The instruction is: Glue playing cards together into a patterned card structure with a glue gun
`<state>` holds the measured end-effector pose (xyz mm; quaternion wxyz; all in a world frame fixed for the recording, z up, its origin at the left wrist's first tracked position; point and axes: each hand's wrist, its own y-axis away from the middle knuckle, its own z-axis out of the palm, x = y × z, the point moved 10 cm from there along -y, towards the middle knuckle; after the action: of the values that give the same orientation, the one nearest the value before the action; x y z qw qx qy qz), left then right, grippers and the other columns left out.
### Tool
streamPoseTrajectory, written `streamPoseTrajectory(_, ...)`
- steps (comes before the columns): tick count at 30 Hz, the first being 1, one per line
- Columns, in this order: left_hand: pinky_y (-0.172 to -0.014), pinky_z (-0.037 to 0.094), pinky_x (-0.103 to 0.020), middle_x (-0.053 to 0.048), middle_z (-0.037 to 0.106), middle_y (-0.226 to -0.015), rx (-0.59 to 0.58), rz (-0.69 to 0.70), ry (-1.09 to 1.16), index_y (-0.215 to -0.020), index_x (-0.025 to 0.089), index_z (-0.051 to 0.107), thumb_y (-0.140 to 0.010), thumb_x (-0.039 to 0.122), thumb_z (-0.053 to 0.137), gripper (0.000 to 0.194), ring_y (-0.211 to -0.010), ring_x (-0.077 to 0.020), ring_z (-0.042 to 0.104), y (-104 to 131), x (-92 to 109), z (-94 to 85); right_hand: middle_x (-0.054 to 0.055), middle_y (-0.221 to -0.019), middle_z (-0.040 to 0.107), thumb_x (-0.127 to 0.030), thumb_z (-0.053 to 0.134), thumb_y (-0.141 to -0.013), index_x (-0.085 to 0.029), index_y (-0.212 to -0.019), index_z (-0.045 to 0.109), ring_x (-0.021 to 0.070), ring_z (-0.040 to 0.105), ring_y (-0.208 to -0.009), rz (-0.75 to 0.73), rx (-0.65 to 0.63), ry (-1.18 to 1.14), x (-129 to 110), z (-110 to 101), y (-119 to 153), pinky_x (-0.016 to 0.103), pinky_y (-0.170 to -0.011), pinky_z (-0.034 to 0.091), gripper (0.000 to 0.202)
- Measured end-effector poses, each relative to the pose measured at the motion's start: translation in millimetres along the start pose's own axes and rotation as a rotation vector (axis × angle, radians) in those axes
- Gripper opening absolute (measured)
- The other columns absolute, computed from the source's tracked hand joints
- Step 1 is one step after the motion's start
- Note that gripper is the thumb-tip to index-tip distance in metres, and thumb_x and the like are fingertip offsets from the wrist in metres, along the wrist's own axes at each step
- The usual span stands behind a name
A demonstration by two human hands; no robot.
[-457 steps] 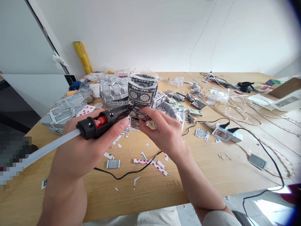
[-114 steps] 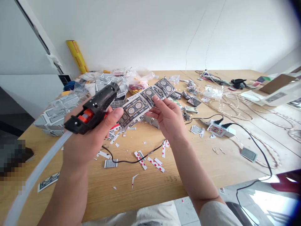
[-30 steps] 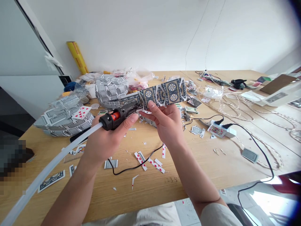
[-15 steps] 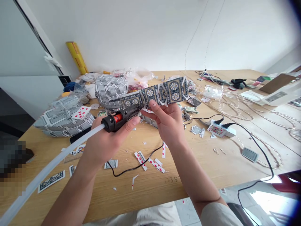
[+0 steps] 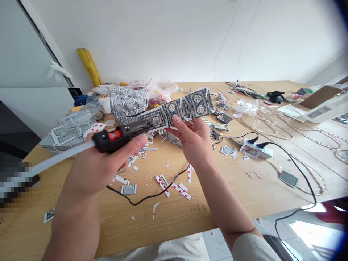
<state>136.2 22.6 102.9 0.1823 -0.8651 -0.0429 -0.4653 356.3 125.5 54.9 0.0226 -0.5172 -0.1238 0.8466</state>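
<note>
My left hand [image 5: 100,163] is closed around a black glue gun [image 5: 122,135]. A long white glue stick [image 5: 63,158] runs out of its back end to the left. The gun's tip points right, at the left end of a long strip [image 5: 176,108] covered with dark patterned playing cards; whether it touches cannot be told. From below, my right hand [image 5: 197,143] grips that strip, thumb on the front face and fingers behind it. The strip tilts up to the right, above the table.
Card-covered rounded shapes [image 5: 129,103] stand at the left back. Cut card pieces [image 5: 163,185] lie on the wooden table [image 5: 179,221]. A black cord crosses it below my hands. Right are a power strip [image 5: 252,148], coiled cords and a white box [image 5: 323,108].
My left hand and the glue gun have moved left and toward me, along the strip to its left end. The strip has shifted slightly left in my right hand.
</note>
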Motion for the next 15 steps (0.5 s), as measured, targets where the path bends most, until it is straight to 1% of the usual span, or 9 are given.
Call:
streamPoseTrajectory(3, -0.052, 0.046, -0.036, 0.001, 0.065, -0.056, 0.1, 0.026, 0.147, -0.066, 0.027, 0.073, -0.092, 0.07, 0.078, 0.05, -0.052, -0.0145, 0.061, -0.9, 7.2, -12.6, 0.002, -0.104, 0.082, -0.039, 0.097, -0.083, -0.027, -0.094, 0.073, 0.0236, 0.077, -0.103, 0.03, -0.008, -0.01, 4.4, -0.5, -1.4, 0.045, -0.099, 0.068, 0.03)
streamPoseTrajectory(6, -0.058, 0.043, -0.04, 0.003, 0.063, -0.058, 0.197, 0.092, 0.312, -0.065, 0.026, 0.068, -0.097, 0.057, 0.076, 0.046, -0.052, -0.0123, 0.057, -0.9, 16.1, -18.4, 0.004, -0.109, 0.084, -0.04, 0.094, -0.084, -0.027, -0.093, 0.077, 0.0272, 0.076, -0.112, 0.039, -0.03, 0.048, 4.7, -0.8, -3.1, 0.049, -0.107, 0.061, 0.023)
streamPoseTrajectory(9, -0.058, 0.041, -0.04, 0.003, 0.064, -0.062, 0.3, 0.109, 0.382, -0.065, 0.024, 0.066, -0.096, 0.051, 0.077, 0.042, -0.052, -0.0109, 0.055, -0.1, 17.6, -22.6, 0.003, -0.101, 0.083, -0.042, 0.092, -0.086, -0.027, -0.086, 0.081, 0.0287, 0.075, -0.11, 0.033, -0.091, 0.16, 2.3, 0.9, -4.6, 0.051, -0.11, 0.057, 0.019)
streamPoseTrajectory(11, -0.058, 0.043, -0.039, 0.003, 0.066, -0.066, 0.35, 0.093, 0.406, -0.069, 0.024, 0.067, -0.095, 0.051, 0.078, 0.039, -0.053, -0.0105, 0.055, -0.7, 13.4, -23.6, 0.001, -0.095, 0.082, -0.044, 0.092, -0.088, -0.028, -0.083, 0.082, 0.0272, 0.074, -0.104, 0.046, -0.15, 0.181, 2.5, 4.4, -4.1, 0.051, -0.11, 0.055, 0.02)
streamPoseTrajectory(13, -0.058, 0.046, -0.037, 0.003, 0.069, -0.071, 0.36, 0.042, 0.411, -0.075, 0.025, 0.07, -0.092, 0.054, 0.082, 0.036, -0.057, -0.0116, 0.057, -3.9, 3.2, -20.2, 0.001, -0.09, 0.081, -0.046, 0.093, -0.089, -0.028, -0.08, 0.083, 0.0257, 0.073, -0.1, 0.066, -0.192, 0.157, 3.8, 8.2, -2.1, 0.049, -0.109, 0.054, 0.023)
streamPoseTrajectory(15, -0.064, 0.054, -0.037, 0.002, 0.074, -0.078, 0.361, -0.004, 0.369, -0.079, 0.025, 0.075, -0.087, 0.056, 0.088, 0.034, -0.066, -0.0151, 0.064, -8.1, -8.9, -15.3, 0.001, -0.089, 0.081, -0.048, 0.093, -0.089, -0.028, -0.078, 0.083, 0.0256, 0.072, -0.099, 0.096, -0.216, 0.142, 6.7, 12.1, 0.8, 0.049, -0.11, 0.054, 0.025)
